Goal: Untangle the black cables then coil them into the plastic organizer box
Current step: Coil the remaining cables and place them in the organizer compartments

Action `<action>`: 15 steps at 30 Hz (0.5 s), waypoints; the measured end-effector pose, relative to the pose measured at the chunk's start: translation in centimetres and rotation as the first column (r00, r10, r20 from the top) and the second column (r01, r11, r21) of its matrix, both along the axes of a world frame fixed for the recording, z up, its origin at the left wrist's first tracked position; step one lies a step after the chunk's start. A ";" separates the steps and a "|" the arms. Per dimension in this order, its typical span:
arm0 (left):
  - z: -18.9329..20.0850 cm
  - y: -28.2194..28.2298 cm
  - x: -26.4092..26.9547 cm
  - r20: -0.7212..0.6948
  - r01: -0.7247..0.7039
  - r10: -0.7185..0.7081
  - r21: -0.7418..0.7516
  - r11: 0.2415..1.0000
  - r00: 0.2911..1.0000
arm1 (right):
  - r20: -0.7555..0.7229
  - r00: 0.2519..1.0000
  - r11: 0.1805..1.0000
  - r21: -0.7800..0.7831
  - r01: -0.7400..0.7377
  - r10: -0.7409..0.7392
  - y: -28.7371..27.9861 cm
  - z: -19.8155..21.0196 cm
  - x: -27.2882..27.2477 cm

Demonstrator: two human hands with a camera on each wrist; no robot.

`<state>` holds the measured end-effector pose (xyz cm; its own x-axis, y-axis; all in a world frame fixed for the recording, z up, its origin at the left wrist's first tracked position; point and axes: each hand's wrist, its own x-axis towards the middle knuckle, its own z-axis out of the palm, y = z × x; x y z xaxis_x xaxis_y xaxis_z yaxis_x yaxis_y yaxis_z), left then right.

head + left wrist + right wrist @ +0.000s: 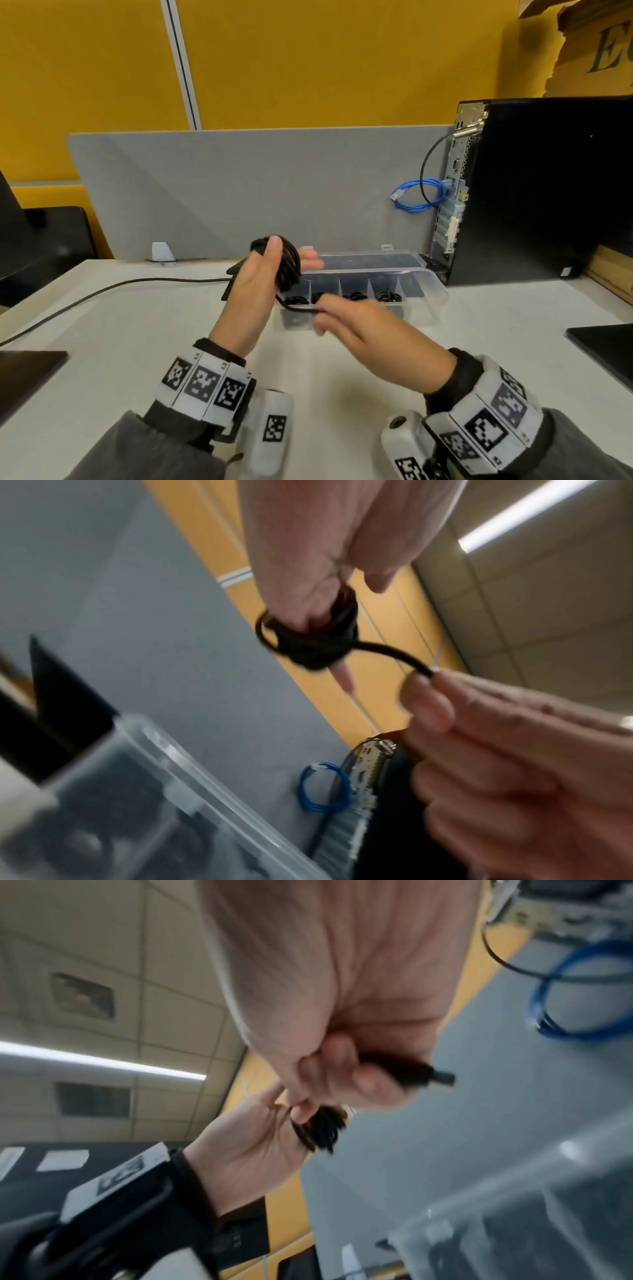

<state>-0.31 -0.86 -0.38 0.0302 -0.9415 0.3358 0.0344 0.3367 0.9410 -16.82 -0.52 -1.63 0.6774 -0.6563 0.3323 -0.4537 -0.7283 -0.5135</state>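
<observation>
A black cable coil (289, 262) is wound around the fingers of my left hand (263, 274), which is raised above the left end of the clear plastic organizer box (428, 301); the thumb presses on the coil. In the left wrist view the coil (315, 642) wraps the fingers, and its free end runs to my right hand (479, 723). My right hand (342, 315) pinches that cable end (298, 308) just in front of the box. The right wrist view shows the plug (424, 1076) sticking out of the curled fingers. Several box compartments hold coiled black cables (387, 296).
The box's lid (376, 258) lies open behind it. A black computer tower (531, 188) with a blue cable (418, 197) stands at the right. Another black cable (102, 291) runs across the white table to the left. A grey partition (239, 188) backs the desk.
</observation>
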 end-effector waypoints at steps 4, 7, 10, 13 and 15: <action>0.4 1.2 0.0 0.435 0.256 -0.359 0.277 0.926 0.826 | 0.178 0.978 0.981 -0.139 0.137 -0.111 -0.1 0.9 -0.7; 0.9 2.1 -0.1 0.560 0.344 -0.485 0.344 0.873 0.672 | 0.131 0.984 0.986 -0.100 0.130 -0.117 0.1 0.9 -0.6; 1.1 2.4 0.0 0.517 0.385 -0.538 0.379 0.841 0.666 | 0.012 0.999 0.997 -0.053 0.048 -0.047 0.1 1.1 -0.7; 0.9 2.2 -0.2 0.496 0.335 -0.460 0.323 0.885 0.736 | -0.015 0.999 0.999 0.009 0.038 -0.038 0.0 1.3 -1.3; 0.9 2.2 -0.4 0.453 0.274 -0.366 0.258 0.926 0.812 | -0.002 0.999 0.999 0.012 0.050 -0.050 0.0 1.5 -1.7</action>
<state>-0.68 1.29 0.53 -0.4060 -0.9121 0.0569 -0.3642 0.2186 0.9053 -18.48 -0.53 -0.13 0.6442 -0.6933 0.3230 -0.4906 -0.6985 -0.5209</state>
